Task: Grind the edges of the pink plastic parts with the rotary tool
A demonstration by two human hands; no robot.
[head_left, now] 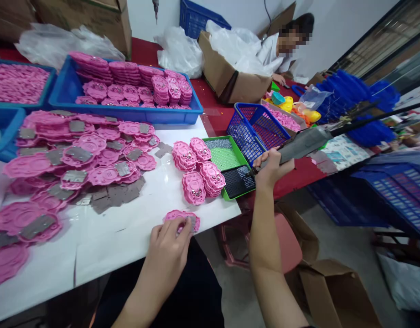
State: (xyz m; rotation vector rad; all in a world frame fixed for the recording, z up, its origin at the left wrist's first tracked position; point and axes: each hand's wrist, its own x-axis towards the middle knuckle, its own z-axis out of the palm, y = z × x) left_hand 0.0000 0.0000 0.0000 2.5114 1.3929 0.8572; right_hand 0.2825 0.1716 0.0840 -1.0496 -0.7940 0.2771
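Left hand: through the head camera I see my left hand (172, 240) at the near edge of the white table (127, 246), fingers drawn together and clamped on a pink part (173, 214).
Pink part: it lies flat on the table, partly hidden by the fingers, with a gray plate (193, 222) showing at the fingertips.
Right hand: my right hand (269, 167) is wrapped firmly around a gray power screwdriver (307, 142), to the right of the table.
Screwdriver: it slants down to the left, its front end over the black tray (232, 182); I cannot tell whether the tip touches the screws there.
Green tray: the green tray (246, 160) sits at the right end of the table, with the black tray in its near part and small metal pieces (218, 144) in its far part.
Stacks: four stacks of pink parts (193, 189) stand just left of the green tray, beyond the part I hold.
Left pile: a loose heap of pink parts (88, 145) covers the left side, many bearing gray plates; loose gray plates (122, 197) lie at its near right.
Far side: a blue tray (127, 114) holds more stacked pink parts.
Far right: a blue basket (244, 132) stands just beyond the green tray; a co-worker (272, 51) sits behind a cardboard box (249, 89).
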